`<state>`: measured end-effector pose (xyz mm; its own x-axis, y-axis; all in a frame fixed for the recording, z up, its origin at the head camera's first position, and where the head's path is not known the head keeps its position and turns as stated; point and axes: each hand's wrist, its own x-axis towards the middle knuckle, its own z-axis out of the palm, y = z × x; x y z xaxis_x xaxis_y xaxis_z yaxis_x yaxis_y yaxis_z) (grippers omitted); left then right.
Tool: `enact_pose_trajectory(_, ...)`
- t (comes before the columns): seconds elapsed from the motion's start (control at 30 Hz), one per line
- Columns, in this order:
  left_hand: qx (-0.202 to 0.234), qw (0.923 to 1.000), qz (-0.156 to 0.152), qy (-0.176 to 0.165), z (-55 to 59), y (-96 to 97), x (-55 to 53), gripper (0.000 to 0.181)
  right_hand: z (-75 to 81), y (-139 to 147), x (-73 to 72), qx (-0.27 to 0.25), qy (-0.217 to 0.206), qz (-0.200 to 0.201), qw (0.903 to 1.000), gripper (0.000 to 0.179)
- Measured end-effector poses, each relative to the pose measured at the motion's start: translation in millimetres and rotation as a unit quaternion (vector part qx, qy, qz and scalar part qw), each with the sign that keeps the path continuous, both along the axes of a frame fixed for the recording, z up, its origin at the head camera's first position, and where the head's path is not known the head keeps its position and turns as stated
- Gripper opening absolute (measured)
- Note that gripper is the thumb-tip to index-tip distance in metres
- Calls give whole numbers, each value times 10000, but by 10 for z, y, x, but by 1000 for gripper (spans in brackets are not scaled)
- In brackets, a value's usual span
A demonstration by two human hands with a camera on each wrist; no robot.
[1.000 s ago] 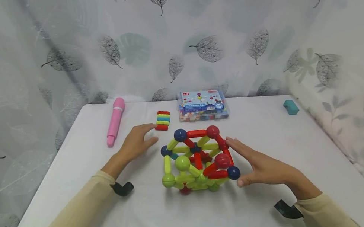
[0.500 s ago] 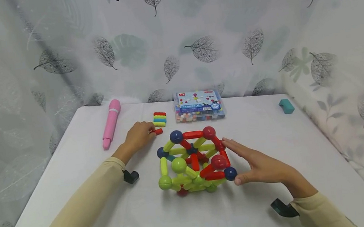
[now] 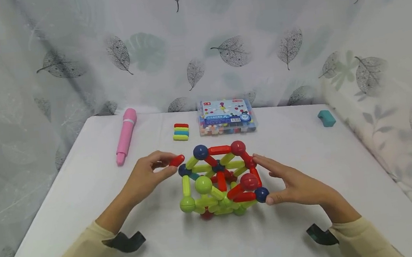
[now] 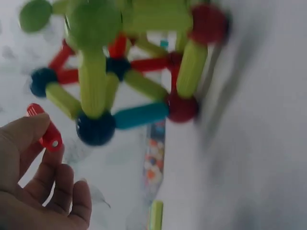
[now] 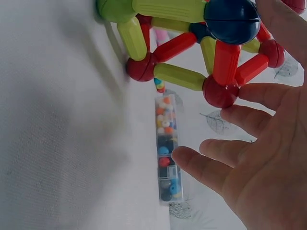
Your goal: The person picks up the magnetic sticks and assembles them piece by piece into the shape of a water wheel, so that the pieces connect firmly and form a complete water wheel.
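Standing on the white table is a frame of magnetic sticks and balls (image 3: 203, 184) in green, red, blue and yellow-green. My left hand (image 3: 144, 175) pinches a red magnetic stick (image 3: 177, 161) between thumb and fingers, just left of the frame's upper-left blue ball (image 3: 184, 170). In the left wrist view the red stick (image 4: 44, 127) is tilted, and a small gap parts it from the nearest blue ball (image 4: 96, 128). On the other side, my right hand (image 3: 298, 186) rests its fairly straight fingers and thumb against the frame; the right wrist view shows fingertips at a red ball (image 5: 220, 92).
Behind the frame lie a few coloured sticks (image 3: 181, 132) in a row, beside a clear box (image 3: 226, 115) of parts with a printed label. A pink pen-shaped thing (image 3: 126, 135) lies at the back left, and a teal block (image 3: 327, 118) at the right edge.
My left hand has picked the nearest red stick from the row and brought it toward me, up to the frame's left side. My right hand stays against the frame.
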<state>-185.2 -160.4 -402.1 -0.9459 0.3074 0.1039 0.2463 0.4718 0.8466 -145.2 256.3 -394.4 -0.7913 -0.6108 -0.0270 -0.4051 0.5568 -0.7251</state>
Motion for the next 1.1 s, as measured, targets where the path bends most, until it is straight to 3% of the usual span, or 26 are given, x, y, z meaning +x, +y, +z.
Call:
enact_pose_trajectory(0.07, 97, 9998, -181, 27, 27, 6, 177, 31, 6, -2, -4, -24, -13, -24, 10000, 100)
enact_pose_trajectory(0.17, 328, 9987, -395, -47, 23, 42, 352, 29, 12, 2, -2, -24, -50, -114, 9999, 101)
enact_pose_trajectory(0.33, 566, 9960, -684, -53, -26, 124, 482, 26, 11, 13, 13, 14, -93, -198, 9998, 101)
enact_pose_trajectory(0.8, 180, 9913, -1191, 538, -5, 259, 547, 28, 21, -8, 22, 53, -86, -185, 9998, 101)
enact_pose_trajectory(1.0, 137, 9891, -1214, 821, 19, 264, 554, 27, 17, -19, 20, 34, -79, -149, 9999, 101)
enact_pose_trajectory(1.1, 108, 9906, -1012, 912, 20, 209, 471, 26, 16, -28, 20, 30, -90, -123, 9999, 101)
